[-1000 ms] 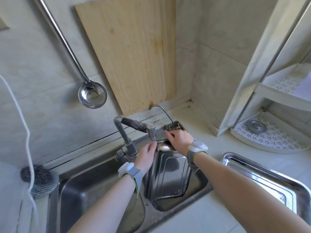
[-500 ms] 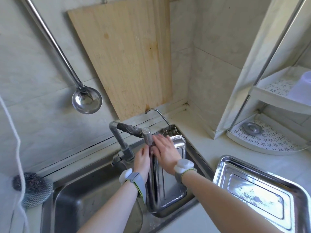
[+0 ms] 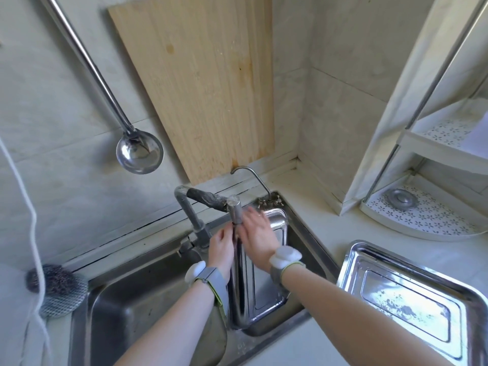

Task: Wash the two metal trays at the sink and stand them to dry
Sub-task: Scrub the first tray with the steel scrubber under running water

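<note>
One metal tray (image 3: 264, 291) stands tilted on its edge in the right sink basin (image 3: 311, 262), under the faucet spout (image 3: 235, 212). My left hand (image 3: 221, 244) grips the tray's left rim near the top. My right hand (image 3: 257, 235) lies flat with straight, motion-blurred fingers on the tray's inner face just below the spout. The second metal tray (image 3: 412, 294) lies flat on the counter to the right of the sink, with smears on its bottom.
The left basin (image 3: 137, 307) is beside the tray. A steel scourer (image 3: 56, 289) sits at the sink's left edge. A ladle (image 3: 140, 153) and a wooden board (image 3: 200, 85) hang on the wall. A corner shelf (image 3: 427, 220) stands at the right. A small tap (image 3: 250, 178) is behind the basin.
The tray has been tipped up more upright in the basin. My right hand moved from the tray's far rim down onto its inner face and is rubbing there. My left hand keeps its hold.
</note>
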